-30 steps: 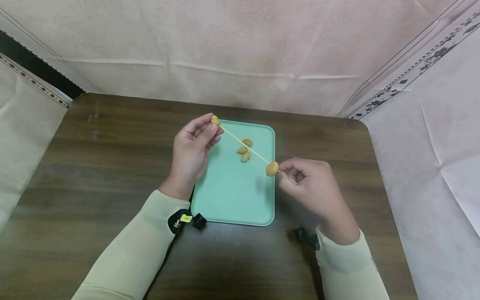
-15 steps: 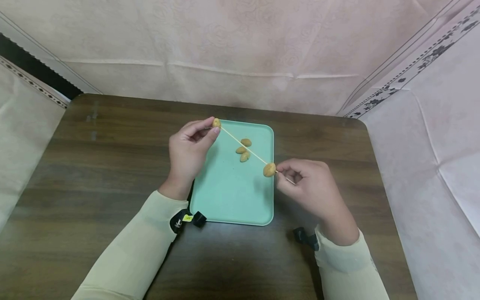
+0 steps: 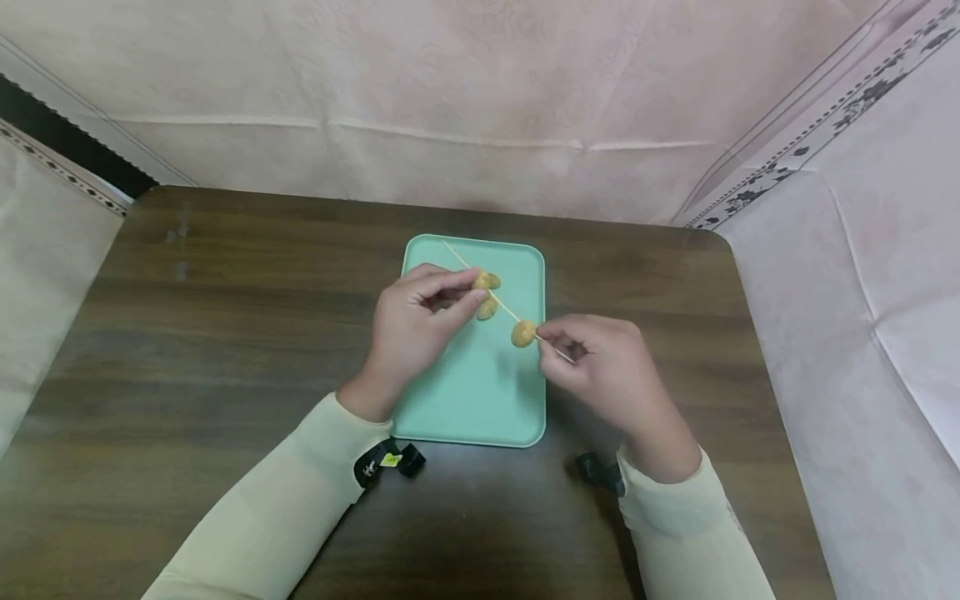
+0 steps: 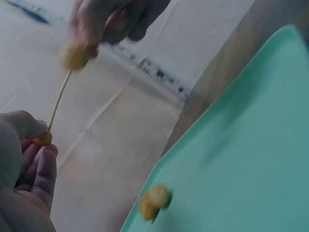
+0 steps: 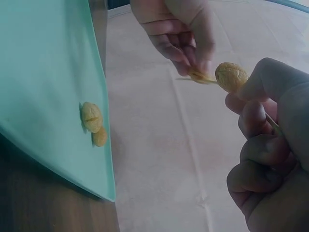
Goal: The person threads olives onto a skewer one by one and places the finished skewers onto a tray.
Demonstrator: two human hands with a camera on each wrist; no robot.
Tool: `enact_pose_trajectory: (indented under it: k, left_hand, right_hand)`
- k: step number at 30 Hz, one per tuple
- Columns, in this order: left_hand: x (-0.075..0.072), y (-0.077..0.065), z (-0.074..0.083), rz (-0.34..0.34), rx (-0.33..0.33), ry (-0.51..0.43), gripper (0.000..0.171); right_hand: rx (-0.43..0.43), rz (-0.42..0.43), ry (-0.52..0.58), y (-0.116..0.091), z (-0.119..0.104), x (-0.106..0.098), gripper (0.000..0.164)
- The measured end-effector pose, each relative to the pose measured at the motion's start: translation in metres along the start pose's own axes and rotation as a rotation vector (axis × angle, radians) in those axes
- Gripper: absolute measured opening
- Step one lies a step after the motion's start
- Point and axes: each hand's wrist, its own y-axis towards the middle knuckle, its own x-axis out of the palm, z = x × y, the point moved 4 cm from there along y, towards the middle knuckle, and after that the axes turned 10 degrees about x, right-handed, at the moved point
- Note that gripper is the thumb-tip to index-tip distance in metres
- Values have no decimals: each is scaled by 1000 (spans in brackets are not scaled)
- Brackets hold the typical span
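In the head view my right hand [image 3: 600, 358] pinches a thin wooden skewer [image 3: 505, 307] just below a small golden-brown oval piece of food [image 3: 523, 333] threaded on it. My left hand [image 3: 416, 321] pinches a second such piece [image 5: 199, 75] between thumb and fingers, farther up the skewer. The skewer's tip sticks out past that piece toward the upper left. Below the hands lies a mint-green tray [image 3: 480, 408] bearing more wrinkled oval pieces [image 5: 91, 117], partly covered by my left hand in the head view.
The tray rests on a dark wooden table [image 3: 247, 333]. Pale patterned cloth [image 3: 450, 100] hangs behind the table's far edge and along both sides. A black wrist camera [image 3: 411, 460] is strapped on my left sleeve, another [image 3: 592, 471] on my right.
My left hand has slid its piece from the skewer's tip down and right toward the other piece, so the bare tip now shows beyond it. My right hand has shifted slightly left.
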Motion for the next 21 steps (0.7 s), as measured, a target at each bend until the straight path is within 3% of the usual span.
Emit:
enact_pose_trajectory:
  k: [5, 12, 21]
  left_hand:
    - [14, -7, 9, -61, 44, -16, 28]
    - [22, -14, 17, -124, 76, 17, 28]
    - [31, -20, 23, -162, 119, 54, 29]
  right_hand:
    - [-9, 34, -7, 1, 2, 0, 10]
    - [-36, 75, 16, 1, 4, 0, 9]
    - [29, 59, 49, 3, 7, 1, 10]
